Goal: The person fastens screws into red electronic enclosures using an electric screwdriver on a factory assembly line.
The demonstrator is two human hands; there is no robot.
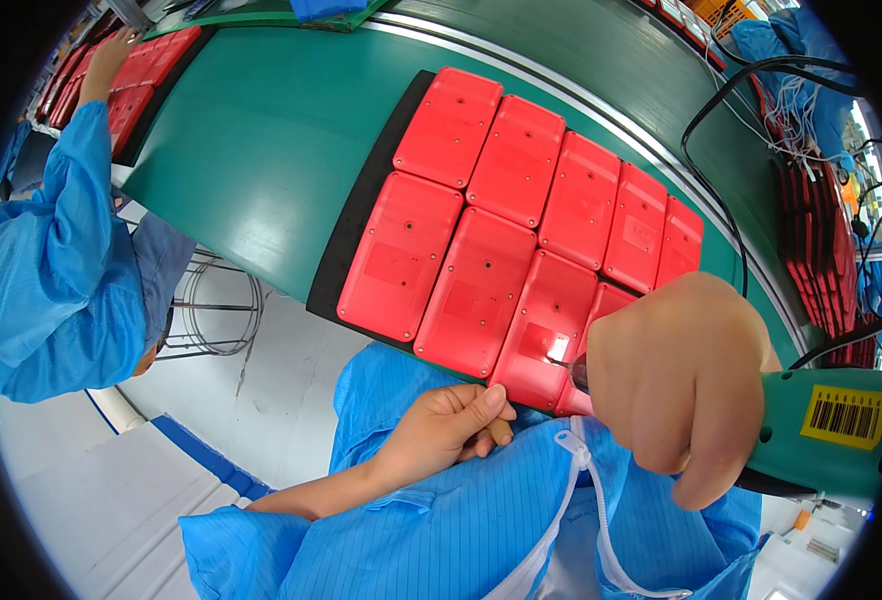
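My right hand [676, 375] is wrapped round a green electric screwdriver [786, 415] with a yellow barcode label. Its thin bit points left and reaches over a red rectangular plastic cover [533, 335] in the near row; I cannot tell whether the tip touches it. Curled by the table's near edge, below the covers, my left hand [441, 425] has its thumb pressed against the fingers. Whatever it may hold is hidden. Two rows of these red covers, with small holes, lie side by side on a black mat [361, 225]. My right hand hides part of the near row.
The covers lie on a green table [261, 130]. Behind it runs a strip with a metal rail [551, 85]. Black cables [696, 150] hang at the right, near stacked red parts [816, 250]. At left, a co-worker in a blue smock [61, 290] reaches toward more red covers [166, 60].
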